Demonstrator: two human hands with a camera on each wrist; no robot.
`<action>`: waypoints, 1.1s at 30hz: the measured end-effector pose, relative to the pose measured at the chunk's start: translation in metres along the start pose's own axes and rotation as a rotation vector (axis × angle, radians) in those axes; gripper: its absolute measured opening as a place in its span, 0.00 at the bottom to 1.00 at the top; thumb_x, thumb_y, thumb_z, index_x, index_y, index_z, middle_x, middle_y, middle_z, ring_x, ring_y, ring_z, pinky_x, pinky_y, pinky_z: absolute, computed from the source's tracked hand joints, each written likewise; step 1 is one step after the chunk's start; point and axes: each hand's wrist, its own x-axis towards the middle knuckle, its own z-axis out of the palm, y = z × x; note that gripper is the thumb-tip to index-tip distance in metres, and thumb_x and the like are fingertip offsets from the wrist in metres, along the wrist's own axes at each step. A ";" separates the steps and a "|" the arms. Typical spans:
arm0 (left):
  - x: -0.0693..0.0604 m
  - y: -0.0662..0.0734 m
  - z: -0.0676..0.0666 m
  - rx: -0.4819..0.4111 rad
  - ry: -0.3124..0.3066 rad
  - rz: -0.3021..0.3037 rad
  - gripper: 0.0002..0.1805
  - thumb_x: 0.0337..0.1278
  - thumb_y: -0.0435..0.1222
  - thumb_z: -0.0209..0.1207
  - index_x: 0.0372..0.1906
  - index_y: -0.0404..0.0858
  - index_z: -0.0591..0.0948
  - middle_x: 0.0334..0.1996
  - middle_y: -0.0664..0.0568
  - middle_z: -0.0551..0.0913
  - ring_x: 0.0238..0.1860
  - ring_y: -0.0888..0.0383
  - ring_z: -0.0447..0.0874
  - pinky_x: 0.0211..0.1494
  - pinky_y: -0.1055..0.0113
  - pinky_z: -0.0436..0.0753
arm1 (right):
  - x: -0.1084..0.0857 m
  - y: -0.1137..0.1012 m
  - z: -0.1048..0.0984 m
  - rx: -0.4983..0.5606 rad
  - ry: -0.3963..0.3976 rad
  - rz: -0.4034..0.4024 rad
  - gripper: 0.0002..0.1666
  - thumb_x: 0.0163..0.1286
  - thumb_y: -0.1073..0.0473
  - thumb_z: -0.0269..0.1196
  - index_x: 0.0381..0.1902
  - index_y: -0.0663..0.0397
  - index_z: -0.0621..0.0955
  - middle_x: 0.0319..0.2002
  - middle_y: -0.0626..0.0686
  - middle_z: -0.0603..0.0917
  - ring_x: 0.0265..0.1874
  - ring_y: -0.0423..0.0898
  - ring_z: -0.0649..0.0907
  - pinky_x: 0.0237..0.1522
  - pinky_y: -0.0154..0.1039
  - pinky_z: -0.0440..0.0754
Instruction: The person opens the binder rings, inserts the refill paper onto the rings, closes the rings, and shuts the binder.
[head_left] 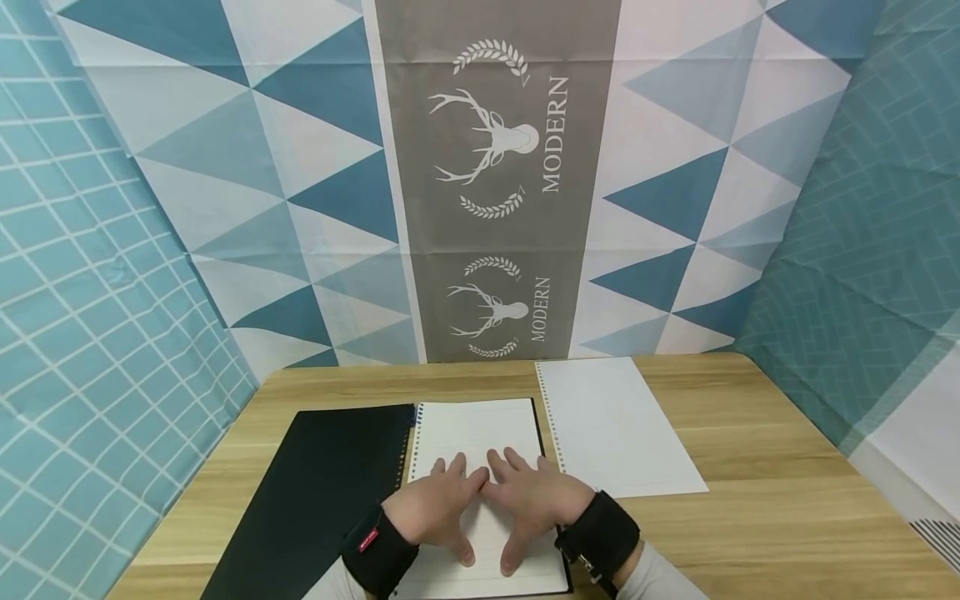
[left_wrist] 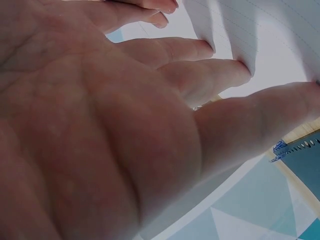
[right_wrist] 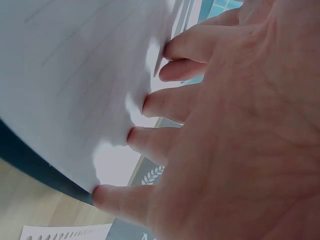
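Note:
A lined white page (head_left: 480, 425) with punched holes down its left side lies on the right half of an opened black notebook (head_left: 330, 483). My left hand (head_left: 438, 504) rests its spread fingertips on the page, and my right hand (head_left: 532, 504) does the same beside it; the two index fingers meet near the middle. In the left wrist view the left hand (left_wrist: 115, 115) has its fingers extended to the paper (left_wrist: 280, 40). The right wrist view shows the right hand's (right_wrist: 225, 125) fingertips touching the page (right_wrist: 65, 75), the little finger at its edge above the dark cover (right_wrist: 45, 167).
Another white punched sheet (head_left: 622, 425) lies on the wooden table (head_left: 757, 467), to the right of the notebook. Behind the table hangs a patterned cloth (head_left: 322, 167), with blue-green cloths at both sides. Each wrist wears a black strap.

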 end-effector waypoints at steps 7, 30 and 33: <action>0.000 0.000 -0.001 -0.014 0.004 0.002 0.58 0.29 0.57 0.82 0.73 0.49 0.70 0.71 0.40 0.71 0.68 0.33 0.73 0.57 0.38 0.82 | 0.000 0.004 0.001 -0.014 0.022 -0.022 0.63 0.45 0.31 0.79 0.78 0.31 0.65 0.81 0.55 0.58 0.80 0.61 0.59 0.67 0.74 0.67; -0.028 0.030 -0.034 0.109 0.513 0.253 0.40 0.74 0.64 0.41 0.82 0.49 0.55 0.83 0.46 0.51 0.83 0.47 0.52 0.72 0.43 0.73 | -0.046 0.058 -0.062 0.250 0.598 0.235 0.40 0.74 0.41 0.61 0.74 0.59 0.69 0.71 0.65 0.72 0.70 0.64 0.73 0.65 0.65 0.75; -0.028 0.036 -0.036 0.124 0.583 0.260 0.39 0.76 0.64 0.35 0.81 0.48 0.57 0.83 0.45 0.52 0.83 0.47 0.52 0.73 0.42 0.72 | -0.056 0.067 -0.069 0.287 0.654 0.320 0.46 0.72 0.38 0.62 0.75 0.62 0.66 0.73 0.68 0.70 0.72 0.67 0.70 0.66 0.67 0.71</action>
